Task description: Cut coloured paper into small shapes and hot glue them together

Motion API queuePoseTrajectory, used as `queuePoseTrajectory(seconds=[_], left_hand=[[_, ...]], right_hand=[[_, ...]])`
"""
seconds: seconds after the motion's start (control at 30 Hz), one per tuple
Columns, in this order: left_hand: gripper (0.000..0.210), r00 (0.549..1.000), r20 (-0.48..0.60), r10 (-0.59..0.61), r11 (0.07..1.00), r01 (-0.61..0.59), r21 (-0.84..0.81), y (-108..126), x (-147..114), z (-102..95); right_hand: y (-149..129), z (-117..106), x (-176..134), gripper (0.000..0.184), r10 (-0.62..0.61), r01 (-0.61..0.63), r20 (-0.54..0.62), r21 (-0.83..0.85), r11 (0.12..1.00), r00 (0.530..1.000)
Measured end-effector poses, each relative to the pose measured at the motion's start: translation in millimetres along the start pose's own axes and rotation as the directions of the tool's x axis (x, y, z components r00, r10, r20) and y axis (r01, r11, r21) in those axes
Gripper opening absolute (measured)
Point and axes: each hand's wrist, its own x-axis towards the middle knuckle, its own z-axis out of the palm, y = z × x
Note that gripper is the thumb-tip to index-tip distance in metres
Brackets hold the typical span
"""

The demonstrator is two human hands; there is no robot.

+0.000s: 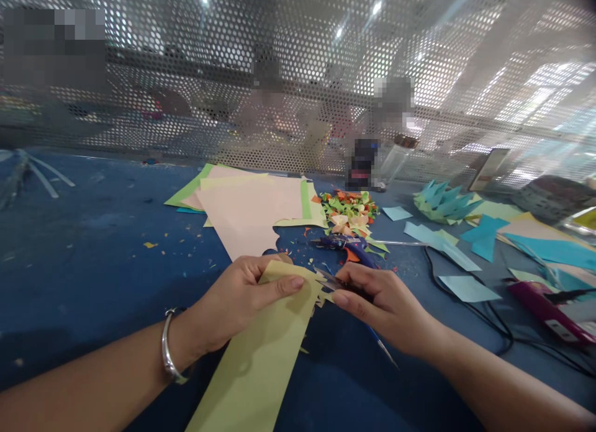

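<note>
My left hand (246, 298) pinches the upper end of a long yellow-green paper strip (263, 364), thumb on top. The strip slants down towards the bottom edge of the view. My right hand (384, 305) is closed around a pair of scissors (331, 281), whose blades meet the strip's right edge near its top. Small jagged paper bits hang at that edge, just below the blades. Behind the hands lies a blue glue gun (342, 241). Pale pink paper (254, 208) with a scalloped edge rests beyond my left hand, over green sheets.
Colourful paper scraps (349, 211) are heaped behind the glue gun. To the right are a spiky teal paper piece (444, 202), blue paper pieces (468, 289), a black cable (500, 326) and a purple power strip (552, 308). A perforated metal screen (186, 121) borders the blue table (107, 246).
</note>
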Motion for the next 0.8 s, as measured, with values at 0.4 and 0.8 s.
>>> queuePoseTrajectory(seconds=[0.4,0.8], left_hand=[[0.028,1.000,0.007,-0.005,1.000,0.005,-0.020,-0.3,-1.3,1.1],[0.030,1.000,-0.005,0.011,1.000,-0.011,0.018,-2.0,0.1,0.2]], right_hand=[[0.1,-0.2,-3.1,0.038,-0.008,0.006,-0.032,-0.053,0.999,0.999],[-3.1,-0.5,-2.2,0.039,-0.018,0.017,-0.029,-0.052,0.999,0.999]])
